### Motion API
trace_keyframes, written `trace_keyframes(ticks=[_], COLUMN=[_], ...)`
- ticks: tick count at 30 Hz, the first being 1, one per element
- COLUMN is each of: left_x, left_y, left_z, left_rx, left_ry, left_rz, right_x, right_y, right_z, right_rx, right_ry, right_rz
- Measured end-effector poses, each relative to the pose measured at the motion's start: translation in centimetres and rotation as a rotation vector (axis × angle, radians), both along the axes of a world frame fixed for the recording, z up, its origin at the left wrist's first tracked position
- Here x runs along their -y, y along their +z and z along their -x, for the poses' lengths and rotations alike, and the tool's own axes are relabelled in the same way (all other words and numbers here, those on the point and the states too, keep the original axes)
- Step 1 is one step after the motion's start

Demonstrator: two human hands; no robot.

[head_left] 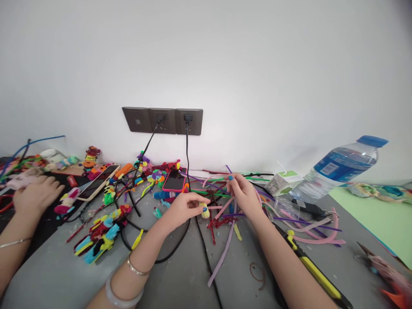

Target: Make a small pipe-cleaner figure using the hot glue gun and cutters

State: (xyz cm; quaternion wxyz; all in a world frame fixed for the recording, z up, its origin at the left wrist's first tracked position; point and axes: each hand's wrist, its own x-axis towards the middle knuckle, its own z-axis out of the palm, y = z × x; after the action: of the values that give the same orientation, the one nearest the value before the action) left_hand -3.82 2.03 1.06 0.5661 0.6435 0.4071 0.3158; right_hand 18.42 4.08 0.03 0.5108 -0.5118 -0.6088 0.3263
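Note:
My left hand (183, 209) is closed in a pinch on a small yellow fuzzy piece (205, 211) over the grey table (180, 274). My right hand (243, 193) is closed too, its fingers pinching a pink pipe cleaner (222, 253) that hangs down and trails toward me. Both hands meet above a tangle of red pipe cleaner bits (216, 224). A phone with a pink case (174, 180) lies just behind my left hand, plugged into a black cable.
Another person's hand (35, 195) rests at the far left near a second phone (96, 182). Coloured pipe-cleaner figures (99, 234) lie left. A water bottle (337, 169), small carton (283, 182), yellow-black tool (317, 270) and green sheet (380, 214) sit right. Wall sockets (162, 120) stand behind.

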Motion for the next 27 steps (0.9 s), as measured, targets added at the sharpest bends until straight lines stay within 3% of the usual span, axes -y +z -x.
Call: trace_keyframes(ticks=[11,19,27], left_x=[0.10,0.00,0.03], left_y=[0.44,0.14,0.19], left_z=[0.62,0.55,0.51], left_rx=[-0.225,-0.265,-0.250], left_ry=[-0.150,-0.138,-0.127], left_rz=[-0.345,-0.406,-0.367], right_x=[-0.09,-0.13,-0.14], right_y=[0.04,-0.03,-0.18], right_z=[-0.03,0.09,0.04], right_rx=[-0.011,-0.036,-0.024], right_ry=[-0.045,-0.030,-0.025], right_rz=[0.037,0.040,0.036])
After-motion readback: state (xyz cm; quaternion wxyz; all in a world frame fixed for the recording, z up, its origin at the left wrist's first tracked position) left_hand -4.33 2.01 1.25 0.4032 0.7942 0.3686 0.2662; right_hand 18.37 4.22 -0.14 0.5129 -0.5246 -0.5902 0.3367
